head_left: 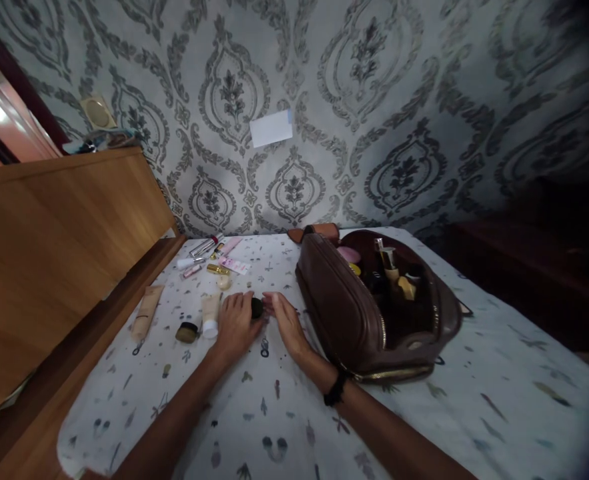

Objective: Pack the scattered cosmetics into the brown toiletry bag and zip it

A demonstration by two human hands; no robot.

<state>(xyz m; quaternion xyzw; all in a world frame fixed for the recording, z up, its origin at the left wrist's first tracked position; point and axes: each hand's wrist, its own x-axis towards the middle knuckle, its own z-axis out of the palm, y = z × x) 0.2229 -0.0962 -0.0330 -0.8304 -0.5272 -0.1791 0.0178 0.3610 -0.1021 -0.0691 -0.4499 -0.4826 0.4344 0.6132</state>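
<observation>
My left hand [237, 319] rests on the printed sheet, its thumb and fingers closed around a small dark round container [257, 308], partly hidden by the fingers. Just right of the container is my right hand [287, 323], fingers stretched out and nothing in it. Beside my left hand lies a cream tube with a white cap [211, 317]. A small jar with a black lid [187, 332] sits further left. Close to my right hand stands a brown leather makeup bag [339, 300], unzipped, with bottles and other cosmetics inside.
Several lipsticks and small tubes [217, 269] lie at the far left, near a round cream-coloured item [223, 283]. A beige tube [147, 312] lies by the wooden board [64, 227]. Behind the bag is a brown case [327, 231] against the patterned wall [294, 180].
</observation>
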